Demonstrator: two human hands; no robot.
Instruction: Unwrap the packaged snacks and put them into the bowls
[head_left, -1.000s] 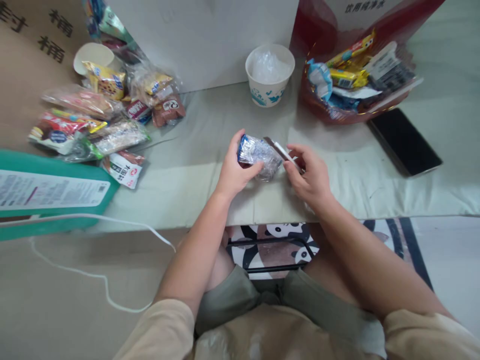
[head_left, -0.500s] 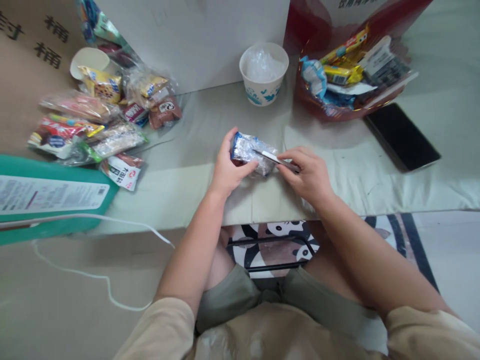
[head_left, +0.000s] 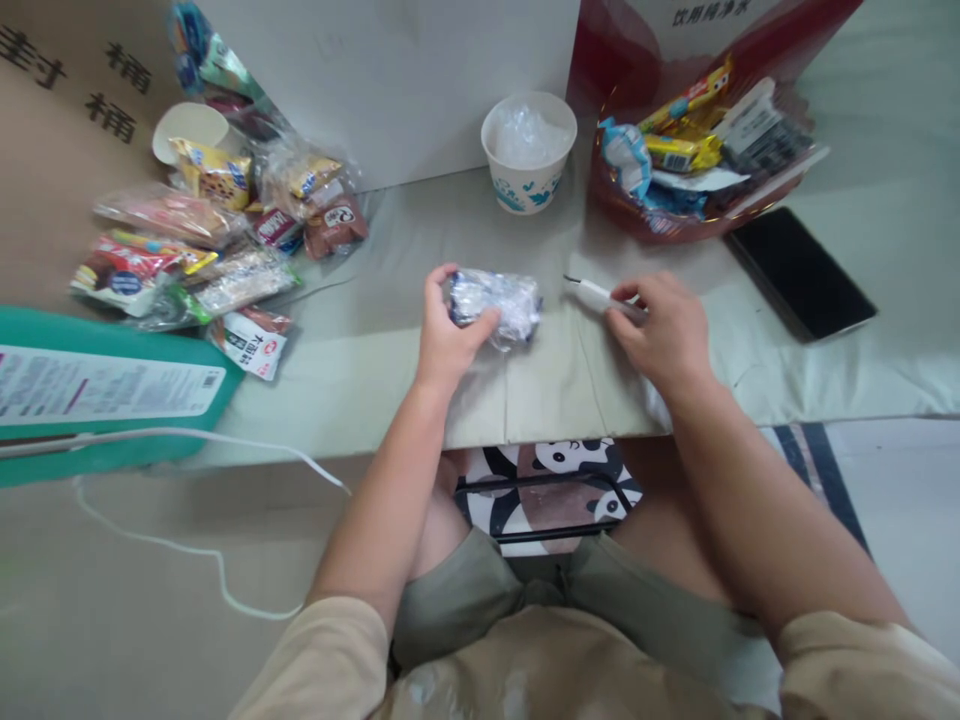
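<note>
Crinkled silver-and-blue foil snack packet [head_left: 496, 303] sat pinched in the left hand [head_left: 445, 335]: thumb on the near face, fingers curled over the far left end, pressing it down on the pale grey-green cloth-covered table [head_left: 390, 300]. Packet's long axis ran left-right across the view; its free, rumpled end pointed right.

Right hand [head_left: 670, 330] was closed round a small white-handled cutter [head_left: 600, 295], fingers pressed together on the handle, tip pointing left at the packet's free end. Tip and packet were apart, a clear strip of cloth between them. Couldn't tell whether it was scissors or a knife; the blade end was too small to read.

Key relation: the cutter lay to the right of the packet and nearly in line with its long axis, so the right hand was the nearer one to the free end, while the left hand only anchored the far end.

Further out:
- white paper cup with blue print and a clear plastic liner [head_left: 529, 150], behind the packet, well apart
- red translucent plastic bag of mixed wrapped snacks [head_left: 622, 215], back right
- black smartphone lying flat [head_left: 801, 275], right of the right hand
- loose pile of assorted wrapped snacks [head_left: 217, 240], back left
- green flat box with a white label [head_left: 105, 385], near left, white cable [head_left: 247, 450] trailing by it
</note>
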